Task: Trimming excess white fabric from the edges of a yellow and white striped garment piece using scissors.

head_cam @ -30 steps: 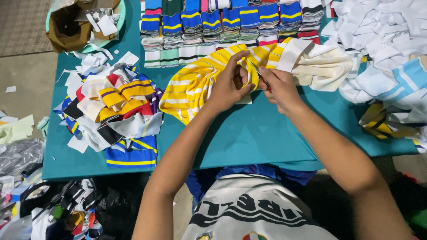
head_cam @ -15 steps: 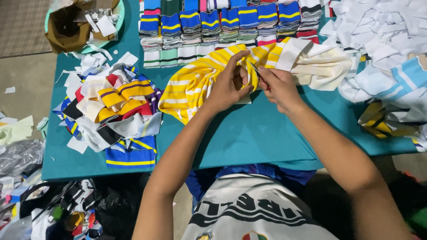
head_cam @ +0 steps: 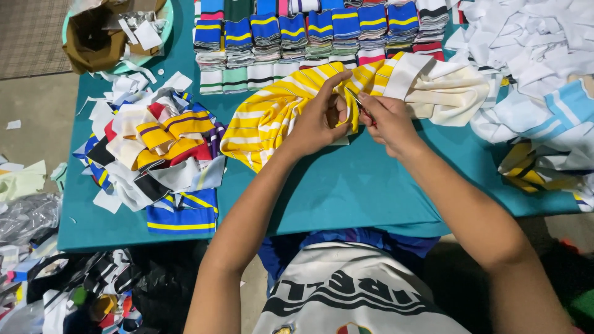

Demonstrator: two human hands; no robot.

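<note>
Both my hands sit where they were a second ago; my left hand [head_cam: 318, 120] stays clenched on the yellow striped cloth [head_cam: 272, 114], my right hand [head_cam: 387, 120] pinches small scissors [head_cam: 359, 105] against its edge; bare teal table [head_cam: 346, 192] lies open toward me; folded stacks [head_cam: 309, 34] behind, scrap pile [head_cam: 154, 148] left.

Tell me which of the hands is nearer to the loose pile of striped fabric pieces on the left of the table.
Left. The left hand grips the yellow striped fabric just right of the pile; the right hand is farther right, beyond it.
</note>
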